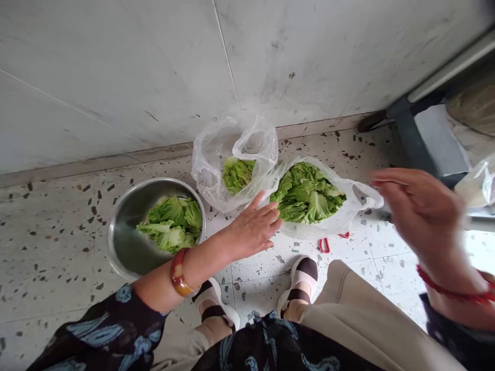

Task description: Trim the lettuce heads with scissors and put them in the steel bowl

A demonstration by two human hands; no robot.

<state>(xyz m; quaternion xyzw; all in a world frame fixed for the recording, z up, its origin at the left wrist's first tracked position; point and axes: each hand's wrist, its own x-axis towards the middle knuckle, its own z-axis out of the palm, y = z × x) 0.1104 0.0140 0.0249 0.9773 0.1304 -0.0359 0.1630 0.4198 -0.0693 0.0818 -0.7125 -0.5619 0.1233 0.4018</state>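
Note:
My left hand [255, 226], fingers spread and palm down, is at the left edge of a clear plastic bag [348, 198] full of green leafy lettuce [309, 193]. The bag's knotted-looking right end stretches toward my right hand [423, 208]. That hand is smeared by motion, so whether its fingers grip the plastic does not show. Behind my left hand a second plastic bag [204, 170] stands against the wall, with lettuce leaves [237, 174] inside. To the left sits a round metal bowl [124, 242] holding several loose lettuce leaves [172, 221].
Red-handled scissors [325, 245] seem to lie partly under the full bag. A grey wall [154, 77] runs along the back. On the right is a wheeled metal rack [417, 134] with bagged goods. My feet stand on the speckled tile floor [255, 288].

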